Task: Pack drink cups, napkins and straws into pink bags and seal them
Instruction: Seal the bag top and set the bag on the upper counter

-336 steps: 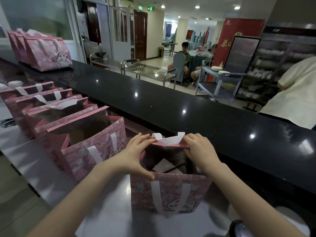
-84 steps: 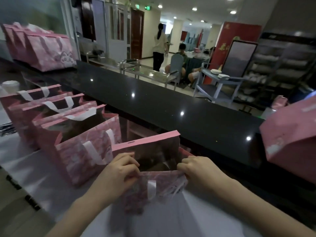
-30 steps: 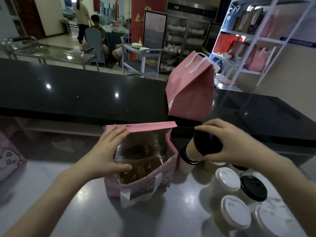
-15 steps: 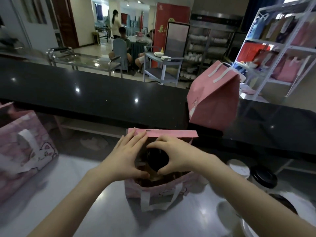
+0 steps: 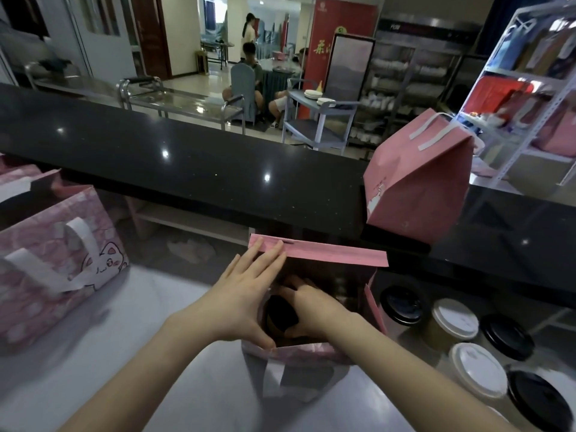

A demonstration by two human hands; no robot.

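An open pink bag (image 5: 330, 255) stands on the white worktop in front of me. My left hand (image 5: 246, 294) rests flat against its left rim, fingers reaching the far flap and thumb over the near edge. My right hand (image 5: 307, 310) is down inside the bag, wrapped around a drink cup with a black lid (image 5: 282, 313). The cup's body is hidden by the bag wall. Several more lidded cups (image 5: 455, 319), some with white lids and some with black, stand to the right of the bag.
A folded-shut pink bag (image 5: 417, 188) stands on the raised black counter (image 5: 199, 169) at the right. Open pink bags with a cat print (image 5: 59, 254) stand to the left. Behind the counter are metal carts, seated people and a white shelf rack (image 5: 526, 98).
My right hand has sunk deeper into the bag with the black-lidded cup. My left hand still holds the bag's left rim. The view has shifted slightly.
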